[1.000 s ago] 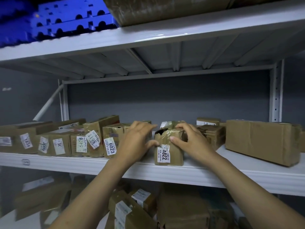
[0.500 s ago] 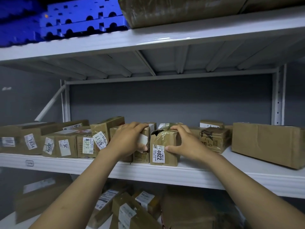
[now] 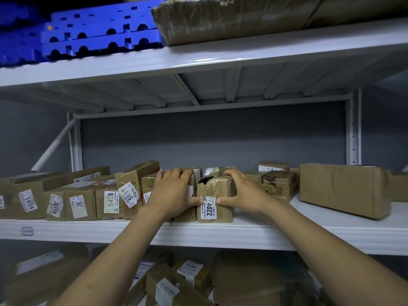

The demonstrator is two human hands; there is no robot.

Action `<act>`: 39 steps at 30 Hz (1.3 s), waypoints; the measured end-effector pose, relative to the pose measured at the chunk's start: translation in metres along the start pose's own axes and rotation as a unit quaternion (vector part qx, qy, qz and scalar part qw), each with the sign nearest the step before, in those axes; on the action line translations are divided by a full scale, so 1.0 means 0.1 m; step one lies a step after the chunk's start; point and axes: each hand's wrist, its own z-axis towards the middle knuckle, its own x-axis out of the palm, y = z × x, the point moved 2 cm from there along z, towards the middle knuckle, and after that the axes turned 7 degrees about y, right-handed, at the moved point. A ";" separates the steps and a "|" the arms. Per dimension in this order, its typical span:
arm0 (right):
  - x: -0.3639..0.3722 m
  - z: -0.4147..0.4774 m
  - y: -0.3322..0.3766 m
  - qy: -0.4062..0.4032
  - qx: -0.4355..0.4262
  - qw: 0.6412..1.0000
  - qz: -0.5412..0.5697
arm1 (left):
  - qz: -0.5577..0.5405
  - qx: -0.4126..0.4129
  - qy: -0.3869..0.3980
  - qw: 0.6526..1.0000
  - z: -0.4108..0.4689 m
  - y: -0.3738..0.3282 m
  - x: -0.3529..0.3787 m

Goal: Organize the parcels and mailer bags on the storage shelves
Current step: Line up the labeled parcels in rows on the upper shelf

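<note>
A small taped brown parcel labelled 4822 [image 3: 213, 188] stands at the front of the white middle shelf [image 3: 220, 235]. My right hand [image 3: 240, 193] grips it, fingers over its top and thumb on its front. My left hand [image 3: 174, 193] holds the neighbouring parcel [image 3: 187, 214] on its left, fingers curled over the top edge, thumb tip touching the 4822 label. The two parcels stand side by side, close together.
A row of labelled parcels [image 3: 81, 202] fills the shelf to the left. On the right sit a printed box [image 3: 278, 184] and a large parcel [image 3: 342, 191]. Blue plastic pallets [image 3: 99, 34] and a wrapped parcel [image 3: 231, 18] lie on the top shelf. More parcels [image 3: 167, 286] lie below.
Both hands stay on the same two parcels. The 4822 parcel has been drawn left, closer against its neighbour, and my right thumb has moved lower on its front.
</note>
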 end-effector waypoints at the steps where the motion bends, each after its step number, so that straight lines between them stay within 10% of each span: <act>1: -0.01 -0.01 -0.01 0.005 0.002 1.000 0.005 | 0.000 0.004 -0.001 1.000 0.00 0.00 -0.01; 9: -0.35 -0.17 -0.32 0.016 0.004 0.992 -0.125 | -0.013 0.064 -0.034 0.997 -0.04 -0.33 -0.28; 20: -1.02 -0.58 -1.55 -0.009 0.019 0.887 -0.461 | -0.014 0.126 -0.073 0.989 0.33 -1.68 -0.24; 39: -1.28 -0.51 -2.27 -0.094 -0.073 0.885 -0.450 | -0.358 -0.124 0.089 0.921 1.42 -2.34 0.98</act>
